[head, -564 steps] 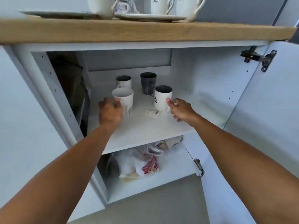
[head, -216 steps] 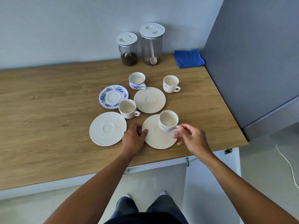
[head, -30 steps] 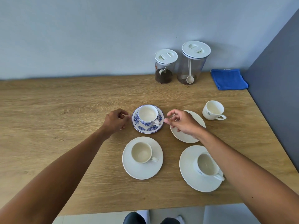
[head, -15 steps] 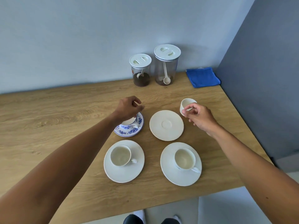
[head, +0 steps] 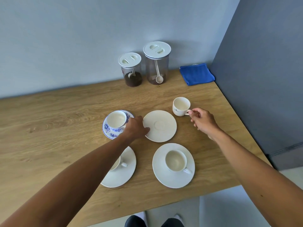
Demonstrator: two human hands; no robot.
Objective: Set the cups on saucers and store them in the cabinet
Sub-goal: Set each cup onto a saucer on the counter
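Here the right hand (head: 203,119) pinches the small handle of the last loose cup (head: 181,105), thumb and fingers closed on it; the cup seems to sit on the desk (head: 57,136) or just clear of it, beyond the far right edge of the bare saucer (head: 160,126), and I cannot tell which. The left hand (head: 136,127) lies curled between the blue-patterned saucer (head: 107,131) and the bare saucer, its fingertips touching that saucer's left rim, holding nothing that I can see.

Three pairs are made: a blue-flowered cup (head: 116,119) on the patterned saucer, a white cup (head: 175,161) on the near right saucer (head: 173,179), and a cup partly hidden by the left forearm on the near left saucer (head: 121,174).

These look like glazed ceramic: light, stiff, smooth enough to slip, and likely to chip if knocked together. The handle is the natural hold for a cup; a loaded saucer is probably best carried level from under its rim, since the cup can slide on it.

The loose cup bears a small dark mark low on its side, too small to read. Two lidded jars (head: 156,63) and a folded blue cloth (head: 196,74) stand at the back; no other writing is legible.
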